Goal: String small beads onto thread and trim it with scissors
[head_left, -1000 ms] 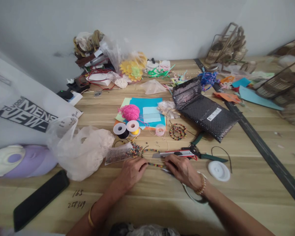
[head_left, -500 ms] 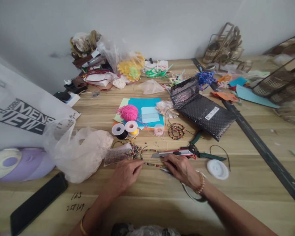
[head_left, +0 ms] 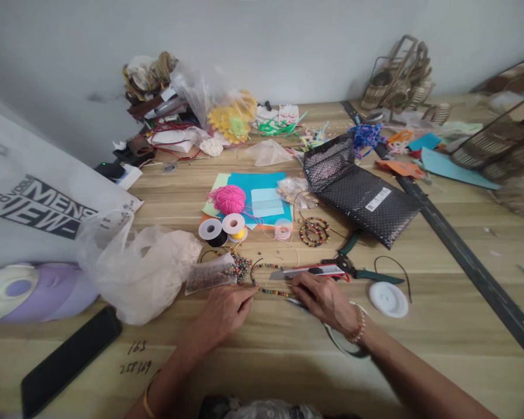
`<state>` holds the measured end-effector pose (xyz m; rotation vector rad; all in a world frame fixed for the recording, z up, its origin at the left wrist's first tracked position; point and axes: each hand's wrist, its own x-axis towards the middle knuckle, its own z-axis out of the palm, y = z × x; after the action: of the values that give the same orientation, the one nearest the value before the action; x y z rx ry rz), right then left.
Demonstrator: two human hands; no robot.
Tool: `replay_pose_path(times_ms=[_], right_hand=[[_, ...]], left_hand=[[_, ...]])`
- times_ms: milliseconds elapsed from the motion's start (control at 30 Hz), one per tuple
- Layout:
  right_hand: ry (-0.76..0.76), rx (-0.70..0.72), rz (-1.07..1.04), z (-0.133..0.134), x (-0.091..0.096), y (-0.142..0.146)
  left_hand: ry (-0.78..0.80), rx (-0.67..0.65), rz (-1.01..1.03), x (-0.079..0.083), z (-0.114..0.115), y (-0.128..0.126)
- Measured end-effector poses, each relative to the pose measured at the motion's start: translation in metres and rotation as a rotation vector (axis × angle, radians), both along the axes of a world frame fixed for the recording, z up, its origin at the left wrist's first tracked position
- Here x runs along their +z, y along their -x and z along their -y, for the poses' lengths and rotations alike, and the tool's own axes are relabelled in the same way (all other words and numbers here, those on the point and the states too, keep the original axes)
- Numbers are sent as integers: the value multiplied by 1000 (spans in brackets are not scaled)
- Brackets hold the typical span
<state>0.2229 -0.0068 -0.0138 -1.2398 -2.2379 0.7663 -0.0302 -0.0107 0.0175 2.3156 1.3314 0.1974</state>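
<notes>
Clear plastic forms the packet [head_left: 212, 275] whose loose beads [head_left: 243, 265] spread at its right end, presumably for easy reach. The left hand [head_left: 227, 307] sets its fingertips at the near-left curve of a beaded strand [head_left: 271, 292], apparently steadying it on the surface [head_left: 253, 349]. The strand lies between the hands, which stand apart. The right hand [head_left: 325, 299] curls over its right end; whether either hand pinches cannot be told.

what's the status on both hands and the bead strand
Left hand at left bend of bead strand. Right hand by strand's right end. Both grips unclear. Utility knife lying close by, blade out.
</notes>
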Motion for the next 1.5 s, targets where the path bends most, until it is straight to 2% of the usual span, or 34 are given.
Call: replay_pose_path(times_ms=[567, 1033, 1333, 1500], right_hand=[[-14, 8, 10, 0, -1, -1], [-57, 4, -1, 0, -1, 0], [-38, 1, 4, 0, -2, 0], [-32, 4, 3, 0, -4, -1]], left_hand=[[-41, 62, -74, 4, -5, 3], [-3, 65, -76, 2, -5, 3], [-43, 75, -63, 2, -6, 4], [-97, 89, -29, -5, -7, 6]])
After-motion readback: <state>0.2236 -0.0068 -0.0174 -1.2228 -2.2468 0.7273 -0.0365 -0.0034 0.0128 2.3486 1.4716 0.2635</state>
